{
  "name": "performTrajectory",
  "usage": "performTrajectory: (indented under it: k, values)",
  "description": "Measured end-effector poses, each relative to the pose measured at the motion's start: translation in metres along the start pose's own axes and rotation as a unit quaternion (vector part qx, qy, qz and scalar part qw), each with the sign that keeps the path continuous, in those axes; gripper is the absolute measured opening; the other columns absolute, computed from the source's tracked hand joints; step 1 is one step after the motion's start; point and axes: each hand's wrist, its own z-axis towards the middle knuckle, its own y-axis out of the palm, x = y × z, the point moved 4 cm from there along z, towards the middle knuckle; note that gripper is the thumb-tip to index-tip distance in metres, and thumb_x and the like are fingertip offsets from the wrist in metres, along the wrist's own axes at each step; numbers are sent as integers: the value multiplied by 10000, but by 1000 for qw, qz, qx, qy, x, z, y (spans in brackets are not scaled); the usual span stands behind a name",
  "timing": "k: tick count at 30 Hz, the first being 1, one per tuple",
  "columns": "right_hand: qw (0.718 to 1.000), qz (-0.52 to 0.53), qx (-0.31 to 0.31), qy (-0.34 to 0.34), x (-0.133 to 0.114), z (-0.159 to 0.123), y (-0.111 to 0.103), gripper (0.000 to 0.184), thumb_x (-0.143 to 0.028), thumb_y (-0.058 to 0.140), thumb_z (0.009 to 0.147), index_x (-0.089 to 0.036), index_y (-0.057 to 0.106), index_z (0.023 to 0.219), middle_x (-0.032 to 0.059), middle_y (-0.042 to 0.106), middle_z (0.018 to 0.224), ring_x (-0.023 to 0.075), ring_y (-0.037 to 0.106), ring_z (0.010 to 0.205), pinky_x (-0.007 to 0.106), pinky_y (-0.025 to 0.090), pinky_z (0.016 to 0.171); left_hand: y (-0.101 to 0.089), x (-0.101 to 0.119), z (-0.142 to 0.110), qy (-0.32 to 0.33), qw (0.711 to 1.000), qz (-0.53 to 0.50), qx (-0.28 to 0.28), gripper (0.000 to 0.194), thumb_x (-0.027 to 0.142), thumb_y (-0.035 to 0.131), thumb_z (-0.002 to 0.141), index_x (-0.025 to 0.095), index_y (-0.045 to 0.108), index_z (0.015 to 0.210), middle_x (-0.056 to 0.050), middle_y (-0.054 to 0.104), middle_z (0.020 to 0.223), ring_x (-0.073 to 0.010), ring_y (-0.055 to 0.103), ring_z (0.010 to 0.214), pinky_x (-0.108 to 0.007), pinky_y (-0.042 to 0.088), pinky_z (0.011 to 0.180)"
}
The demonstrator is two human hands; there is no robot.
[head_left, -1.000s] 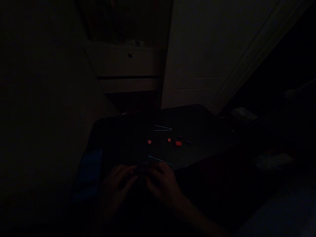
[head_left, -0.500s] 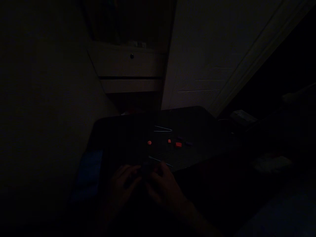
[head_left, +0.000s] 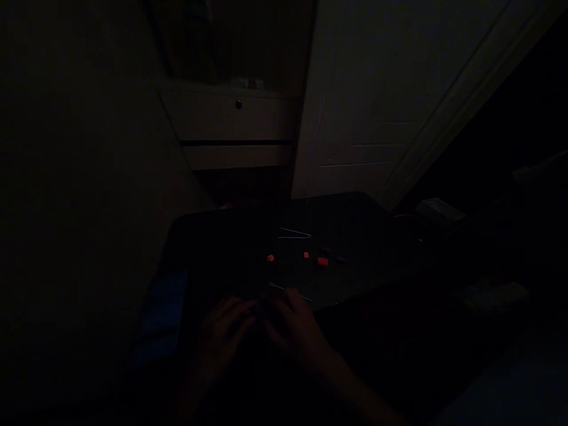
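The scene is very dark. At the near edge of the black table [head_left: 231, 236], my left hand [head_left: 224, 325] and my right hand [head_left: 295, 325] meet with curled fingers around a small dark object [head_left: 261, 305] whose kind I cannot make out. Just beyond my right fingers lies a thin pale rod [head_left: 279, 287], partly hidden by them. Farther off on the tabletop are a small orange star-shaped piece [head_left: 270, 258], a small orange block [head_left: 306, 255] and a larger orange block [head_left: 322, 261]. Two dark pieces [head_left: 341, 258] sit beside the larger block.
Behind the small pieces, two thin rods [head_left: 295, 232] form a narrow V. A blue folded item [head_left: 162, 313] lies at the left. A drawer cabinet [head_left: 235, 121] and a pale door [head_left: 355, 106] stand beyond the table, and a box [head_left: 439, 210] is at the right.
The view has shifted slightly. My right fingers have closed in a little more over the dark object, which shows less now. The pieces on the table have kept their places.
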Motion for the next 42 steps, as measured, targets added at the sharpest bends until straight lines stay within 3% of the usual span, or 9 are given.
performTrajectory:
  k: [8,15,20,24,27,31,36,42]
  values:
    - [998,-50,-37,-12,3,7,4,169,-202,719,1013,-212,719,1182,108,705,1164,273,689,1062,443,595,926,1,3,5,-7,999,27,-24,180,335,666,954,291,828,1018,-30,803,948,-230,768,860,-357,641,814]
    - [998,-33,-52,-26,4,9,0,263,-155,705,994,-214,678,1249,125,707,1229,285,688,1138,443,591,967,0,7,10,41,998,22,-42,149,320,678,954,280,821,969,-19,797,899,-217,766,840,-334,631,813]
    - [998,-27,-61,-15,1,10,-4,241,-152,699,1002,-197,695,1238,125,717,1193,282,706,1105,430,607,952,1,9,10,53,998,31,-22,150,332,686,957,288,828,971,-13,780,861,-214,755,811,-336,615,775]
    - [999,32,-32,-18,2,6,-17,336,-174,754,963,-225,702,1291,102,722,1213,260,730,1099,383,624,935,2,9,9,48,998,27,-4,135,330,713,934,275,832,965,-13,761,829,-212,741,792,-337,610,759]
    - [998,15,63,7,18,4,-42,289,-204,680,1013,-257,719,1294,95,721,1159,257,729,1071,395,630,912,2,10,10,50,998,29,-4,123,335,729,923,278,833,955,-11,759,815,-209,737,777,-339,607,758]
    - [972,-65,201,100,59,3,-84,322,-233,646,1025,-231,709,1341,159,672,1274,308,697,1148,502,619,961,2,12,10,68,997,26,11,156,392,729,940,295,843,984,-2,749,775,-199,732,752,-330,603,751]
    - [974,-93,168,117,94,9,-96,417,-269,621,1037,-226,660,1450,176,683,1366,316,694,1209,516,608,1017,2,11,10,61,998,27,18,211,470,738,937,300,852,986,-5,751,772,-199,730,729,-319,605,716]
    - [978,-71,156,119,103,9,-91,279,-321,586,1067,-228,776,1249,147,760,1213,296,734,1088,451,624,958,1,14,11,38,999,-4,19,169,419,770,885,295,859,957,3,734,743,-191,725,689,-311,603,696]
